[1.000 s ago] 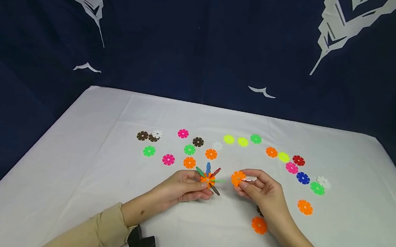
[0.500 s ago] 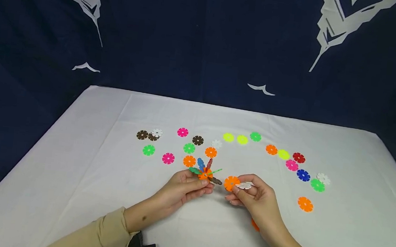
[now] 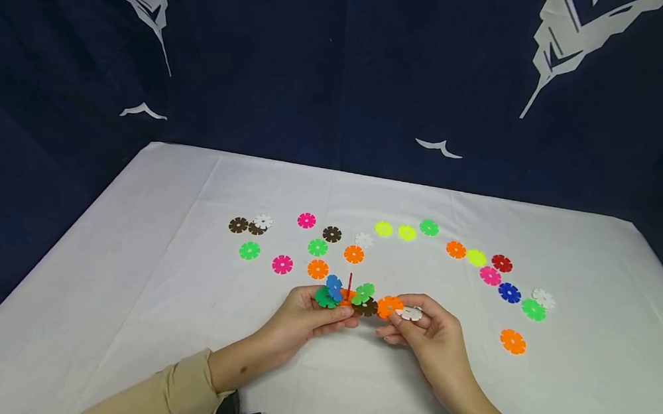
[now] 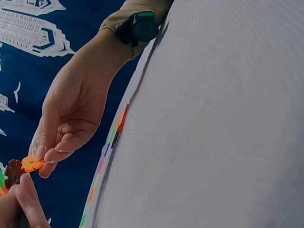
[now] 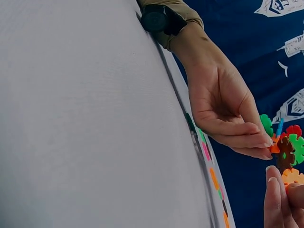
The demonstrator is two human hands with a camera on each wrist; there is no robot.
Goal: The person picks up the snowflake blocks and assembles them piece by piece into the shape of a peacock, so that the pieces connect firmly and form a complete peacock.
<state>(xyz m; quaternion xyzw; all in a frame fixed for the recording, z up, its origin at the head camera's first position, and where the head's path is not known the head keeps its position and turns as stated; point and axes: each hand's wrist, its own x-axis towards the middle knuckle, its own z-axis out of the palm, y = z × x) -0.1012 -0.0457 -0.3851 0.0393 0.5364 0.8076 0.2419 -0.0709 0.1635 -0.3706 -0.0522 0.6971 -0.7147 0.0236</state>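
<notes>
My left hand (image 3: pixel 303 314) holds a cluster of slotted flower-shaped discs between thumb and fingers. Around its orange middle stand a green disc (image 3: pixel 325 297), a blue disc (image 3: pixel 334 287), a red disc (image 5: pixel 294 130) seen edge-on from the head, a light green disc (image 3: pixel 363 293) and a brown disc (image 3: pixel 366 306). With thumb and fingertips, my right hand (image 3: pixel 436 330) pinches an orange disc (image 3: pixel 390 306) that has a white disc (image 3: pixel 411 313) fitted to it. The orange disc's edge meets the brown disc's edge in all three views. The cluster's middle is partly hidden by my left thumb.
Several loose discs lie across the white table (image 3: pixel 146 322): a pink disc (image 3: pixel 282 264) and an orange disc (image 3: pixel 317 269) just beyond my hands, a blue disc (image 3: pixel 510 293) and an orange disc (image 3: pixel 513 341) at right. A dark blue patterned cloth (image 3: pixel 297 64) hangs behind.
My left hand has turned the cluster, so the brown disc now faces right. My right hand has come left, bringing its orange disc to the brown one. A loose orange disc is now hidden by my right arm.
</notes>
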